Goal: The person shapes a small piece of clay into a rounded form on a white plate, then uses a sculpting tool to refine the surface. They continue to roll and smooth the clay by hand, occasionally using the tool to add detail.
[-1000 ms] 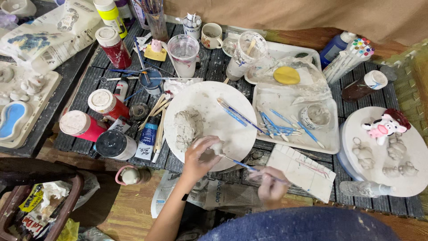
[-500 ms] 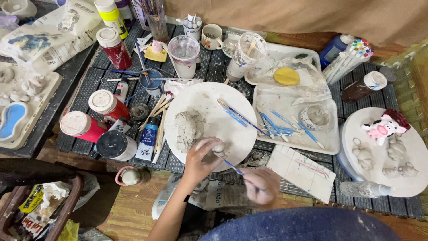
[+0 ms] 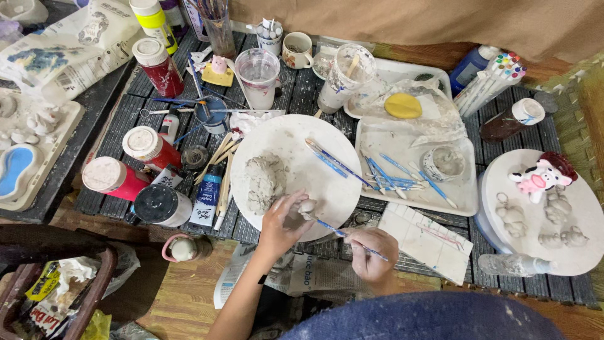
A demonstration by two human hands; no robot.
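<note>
**A:** Fingers first. Our left hand (image 3: pixel 282 221) is curled around a small clay piece (image 3: pixel 307 206), fingertips closed on it, holding it just above the near rim of the round white board (image 3: pixel 327 189). Our right hand (image 3: pixel 372 253) is pinched shut on a thin blue tool (image 3: pixel 343 235), gripped near its back end like a pen.

**B:** Change versus the earlier frames?

**A:** Small. A second ago the right hand sat further right and the tool lay flatter. Half a second ago it had pulled in closer to the left hand. Now the tool runs up-left from the right hand and its tip meets the clay piece. Left hand has barely moved. Board, trays and jars are all where they were.

**B:** How does the piece look?

**A:** Pale grey, rounded, lumpy, matte. Partly covered by our fingers, so we cannot tell its full shape.

**B:** Surroundings, big to small?

**A:** Dark slatted table (image 3: pixel 126 119) under everything. Round white board in the middle, carrying a larger grey clay lump (image 3: pixel 263 181) to the left of the hand, plus two loose blue tools. White tray (image 3: pixel 465 200) to the right, with more blue tools and a small bowl. Second round board (image 3: pixel 591 208) at far right, holding a painted pink and white figure (image 3: pixel 540 178) and unpainted clay bits. Red paint jars (image 3: pixel 150 147) on the left. White tile (image 3: pixel 423 238) just beside the right hand.
</note>
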